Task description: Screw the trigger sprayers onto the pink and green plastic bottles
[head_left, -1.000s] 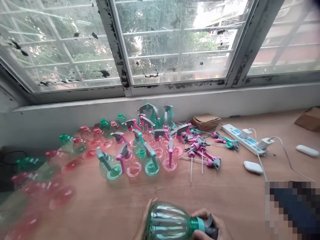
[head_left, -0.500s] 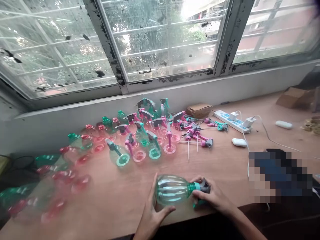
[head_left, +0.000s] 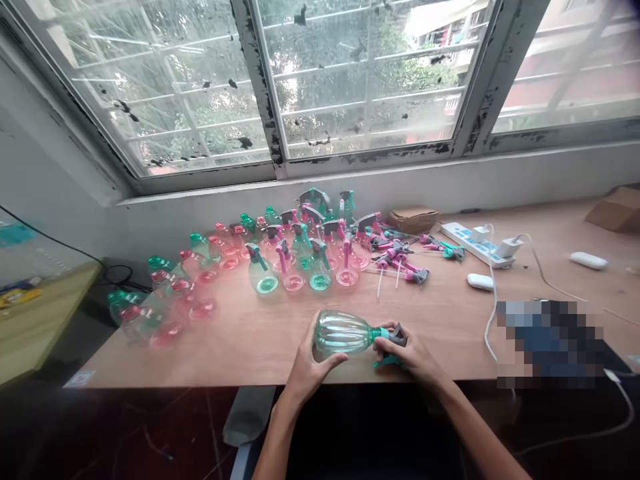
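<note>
A clear green spray bottle (head_left: 343, 333) lies on its side in the air near the table's front edge, its base to the left and neck to the right. My left hand (head_left: 313, 363) is curved around the base, thumb along the near side. My right hand (head_left: 407, 350) grips the teal-and-grey trigger spray head (head_left: 393, 335) at the neck, fingers wrapped around it. Whether the collar is fully seated I cannot tell. Beyond stand several pink and green bottles with spray heads, among them a green one (head_left: 263, 270) and a pink one (head_left: 347, 267).
Open-necked pink and green bottles (head_left: 203, 307) stand in rows on the left. Loose pink and teal spray heads (head_left: 400, 257) lie in a pile right of centre. Farther right are a power strip (head_left: 475, 245), white cables, a white case (head_left: 481, 282) and a blurred-out object (head_left: 555, 343).
The camera view has shifted left and back, showing the table's left corner and floor. Both hands still hold the green bottle, in nearly the same pose.
</note>
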`<action>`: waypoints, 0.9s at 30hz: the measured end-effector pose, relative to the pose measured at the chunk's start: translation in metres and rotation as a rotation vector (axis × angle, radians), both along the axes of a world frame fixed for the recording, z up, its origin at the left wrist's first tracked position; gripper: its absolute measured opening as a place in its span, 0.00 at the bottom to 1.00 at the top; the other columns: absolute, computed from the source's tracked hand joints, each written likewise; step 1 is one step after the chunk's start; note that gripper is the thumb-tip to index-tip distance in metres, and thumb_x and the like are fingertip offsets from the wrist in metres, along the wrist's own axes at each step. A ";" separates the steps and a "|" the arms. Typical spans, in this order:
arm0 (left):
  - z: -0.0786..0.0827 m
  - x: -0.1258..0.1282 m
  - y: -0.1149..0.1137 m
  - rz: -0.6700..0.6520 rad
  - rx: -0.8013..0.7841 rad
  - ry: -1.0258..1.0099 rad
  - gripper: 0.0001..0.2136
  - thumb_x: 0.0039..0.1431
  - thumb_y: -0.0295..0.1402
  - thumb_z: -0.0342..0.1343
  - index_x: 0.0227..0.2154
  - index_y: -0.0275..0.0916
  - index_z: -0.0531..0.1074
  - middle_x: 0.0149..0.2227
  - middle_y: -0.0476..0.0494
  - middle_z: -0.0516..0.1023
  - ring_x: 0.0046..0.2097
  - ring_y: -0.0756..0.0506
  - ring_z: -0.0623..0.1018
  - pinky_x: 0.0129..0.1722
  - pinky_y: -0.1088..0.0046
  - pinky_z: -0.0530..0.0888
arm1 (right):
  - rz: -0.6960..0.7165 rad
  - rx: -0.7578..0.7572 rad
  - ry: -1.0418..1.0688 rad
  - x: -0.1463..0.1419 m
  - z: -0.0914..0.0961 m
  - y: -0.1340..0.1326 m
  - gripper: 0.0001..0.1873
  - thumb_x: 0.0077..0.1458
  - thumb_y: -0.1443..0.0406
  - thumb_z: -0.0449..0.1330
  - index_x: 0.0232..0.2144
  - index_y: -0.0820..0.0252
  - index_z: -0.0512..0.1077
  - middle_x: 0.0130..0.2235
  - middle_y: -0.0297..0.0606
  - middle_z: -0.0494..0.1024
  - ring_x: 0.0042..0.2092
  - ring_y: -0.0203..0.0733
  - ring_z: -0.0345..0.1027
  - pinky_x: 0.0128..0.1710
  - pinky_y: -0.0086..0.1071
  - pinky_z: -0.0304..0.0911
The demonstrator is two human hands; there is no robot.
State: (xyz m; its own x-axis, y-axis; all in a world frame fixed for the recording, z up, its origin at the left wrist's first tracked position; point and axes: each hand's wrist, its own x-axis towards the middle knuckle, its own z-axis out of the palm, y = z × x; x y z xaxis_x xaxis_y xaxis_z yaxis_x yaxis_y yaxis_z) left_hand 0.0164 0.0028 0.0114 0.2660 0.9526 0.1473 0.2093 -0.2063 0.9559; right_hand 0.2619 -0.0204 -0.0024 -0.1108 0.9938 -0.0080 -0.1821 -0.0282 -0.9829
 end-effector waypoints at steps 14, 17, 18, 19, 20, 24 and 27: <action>-0.008 0.000 0.000 0.026 0.107 0.070 0.43 0.54 0.39 0.67 0.68 0.47 0.49 0.69 0.38 0.59 0.70 0.35 0.57 0.68 0.53 0.57 | -0.014 0.030 -0.025 -0.004 0.004 0.001 0.19 0.50 0.54 0.71 0.37 0.60 0.73 0.28 0.35 0.82 0.28 0.44 0.76 0.32 0.37 0.73; -0.008 0.000 0.002 0.046 0.135 0.074 0.38 0.56 0.39 0.65 0.66 0.48 0.55 0.69 0.40 0.58 0.71 0.35 0.55 0.69 0.53 0.55 | -0.034 0.029 -0.020 -0.003 0.000 0.001 0.19 0.50 0.54 0.71 0.37 0.60 0.73 0.28 0.36 0.82 0.28 0.43 0.76 0.33 0.36 0.73; -0.008 0.000 0.002 0.051 0.145 0.075 0.36 0.57 0.38 0.65 0.66 0.49 0.55 0.69 0.41 0.58 0.71 0.35 0.54 0.69 0.53 0.54 | -0.045 0.027 -0.014 -0.003 -0.001 0.001 0.18 0.50 0.54 0.71 0.36 0.60 0.73 0.28 0.36 0.82 0.28 0.43 0.76 0.33 0.36 0.73; -0.008 0.000 0.001 0.052 0.154 0.074 0.35 0.58 0.37 0.64 0.66 0.50 0.56 0.69 0.43 0.59 0.71 0.36 0.55 0.69 0.54 0.53 | -0.057 0.025 -0.008 -0.003 -0.001 0.000 0.18 0.50 0.53 0.70 0.35 0.60 0.73 0.29 0.36 0.82 0.27 0.42 0.76 0.33 0.36 0.73; -0.008 0.000 0.001 0.052 0.161 0.075 0.35 0.58 0.37 0.64 0.66 0.50 0.56 0.68 0.43 0.60 0.70 0.36 0.56 0.69 0.54 0.53 | -0.066 0.022 -0.002 -0.002 -0.002 0.000 0.18 0.50 0.53 0.70 0.35 0.60 0.72 0.29 0.36 0.82 0.27 0.42 0.76 0.32 0.36 0.74; -0.006 0.002 -0.002 0.056 0.171 0.076 0.37 0.55 0.38 0.66 0.66 0.47 0.56 0.65 0.40 0.66 0.67 0.35 0.64 0.67 0.55 0.60 | -0.064 0.011 0.002 -0.003 -0.002 -0.002 0.20 0.48 0.53 0.71 0.36 0.59 0.72 0.28 0.36 0.82 0.28 0.44 0.76 0.33 0.38 0.75; -0.005 0.004 -0.003 0.085 0.194 0.073 0.32 0.59 0.39 0.63 0.64 0.47 0.59 0.65 0.41 0.66 0.67 0.36 0.63 0.67 0.56 0.60 | -0.066 0.012 -0.002 -0.003 -0.002 -0.001 0.21 0.47 0.53 0.72 0.37 0.60 0.73 0.27 0.36 0.81 0.28 0.46 0.76 0.32 0.39 0.75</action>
State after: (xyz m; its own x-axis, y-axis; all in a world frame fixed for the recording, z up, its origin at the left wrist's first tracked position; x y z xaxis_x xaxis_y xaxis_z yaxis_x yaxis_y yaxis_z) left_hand 0.0199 -0.0002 0.0064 0.2024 0.9278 0.3135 0.3012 -0.3636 0.8815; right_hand 0.2589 -0.0216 -0.0044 -0.0450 0.9990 0.0035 -0.1813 -0.0047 -0.9834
